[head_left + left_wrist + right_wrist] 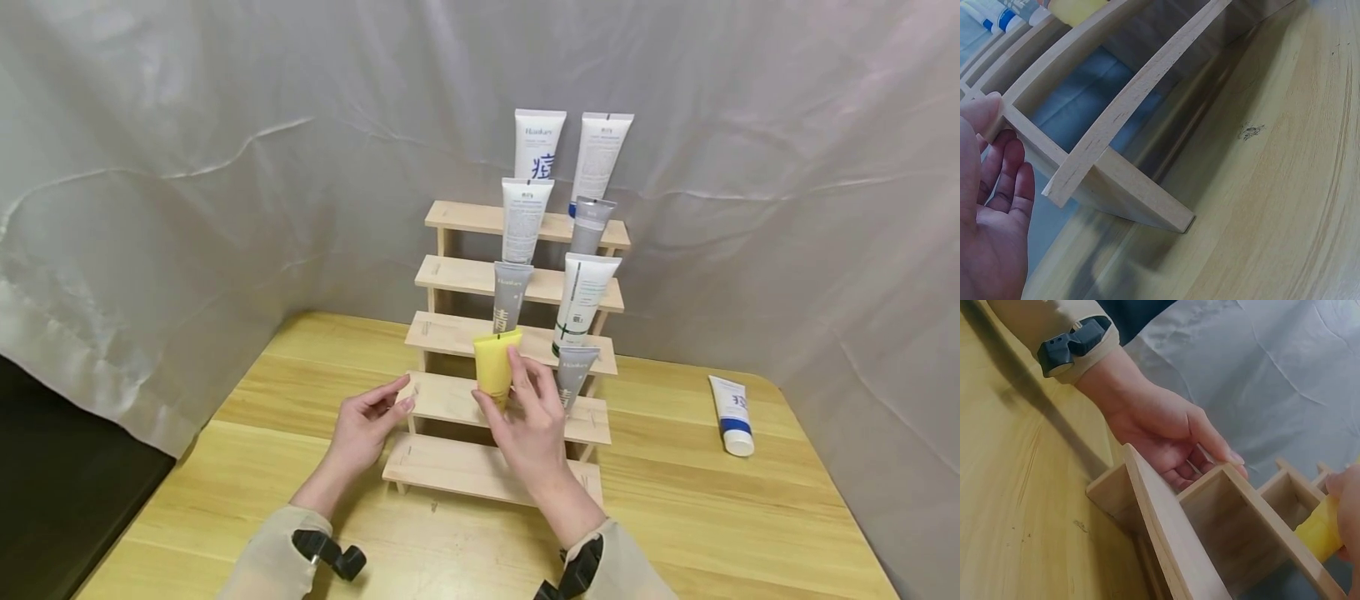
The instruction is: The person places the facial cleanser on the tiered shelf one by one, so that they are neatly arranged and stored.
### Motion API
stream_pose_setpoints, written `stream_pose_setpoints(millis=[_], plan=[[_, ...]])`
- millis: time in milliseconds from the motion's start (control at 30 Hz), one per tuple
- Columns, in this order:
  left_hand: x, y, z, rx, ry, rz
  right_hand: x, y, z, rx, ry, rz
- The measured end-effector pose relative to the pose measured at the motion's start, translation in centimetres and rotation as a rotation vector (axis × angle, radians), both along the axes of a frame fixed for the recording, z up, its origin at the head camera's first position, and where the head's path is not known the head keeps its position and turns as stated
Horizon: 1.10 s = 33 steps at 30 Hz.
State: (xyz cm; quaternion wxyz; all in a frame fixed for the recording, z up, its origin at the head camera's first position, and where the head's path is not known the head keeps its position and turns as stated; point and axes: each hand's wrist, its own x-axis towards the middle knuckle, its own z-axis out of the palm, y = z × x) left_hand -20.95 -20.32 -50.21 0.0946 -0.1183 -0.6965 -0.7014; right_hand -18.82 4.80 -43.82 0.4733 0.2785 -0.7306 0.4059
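A stepped wooden rack stands on the table with tubes on its upper steps. My right hand pinches a yellow tube between thumb and fingers, its crimped end up, at the second step from the bottom. Beside it on that step stands a grey tube, partly hidden by the hand. In the right wrist view the yellow tube shows just over the step's edge. My left hand grips the left end of the same step, thumb and fingers at its corner, as the left wrist view also shows.
Higher up stand a grey tube, a green-marked white tube and several more tubes. A white tube with a blue band lies on the table to the right. Grey cloth hangs behind.
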Motion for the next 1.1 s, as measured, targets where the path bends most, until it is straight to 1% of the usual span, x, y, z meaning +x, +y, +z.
stream_pose_setpoints(millis=[167,433,667,833,967,1100], plan=[[0.0,0.0,0.0,-0.009,-0.004,0.001,0.2,0.3,0.0,0.005,0.006,-0.006],[0.0,0.0,0.0,-0.012,0.004,0.005,0.0,0.0,-0.4,-0.013,0.014,-0.009],[0.0,0.1,0.1,-0.014,0.0,0.0,0.4,0.2,-0.3,0.005,0.03,-0.046],[0.0,0.2,0.2,-0.02,0.006,-0.001,1.3,1.1,0.2,0.024,0.062,-0.058],[0.0,0.2,0.1,-0.023,0.006,-0.002,2.6,2.4,0.7,0.033,0.088,-0.069],[0.1,0.1,0.0,-0.021,-0.001,0.005,4.0,3.9,1.7,0.015,0.12,-0.047]])
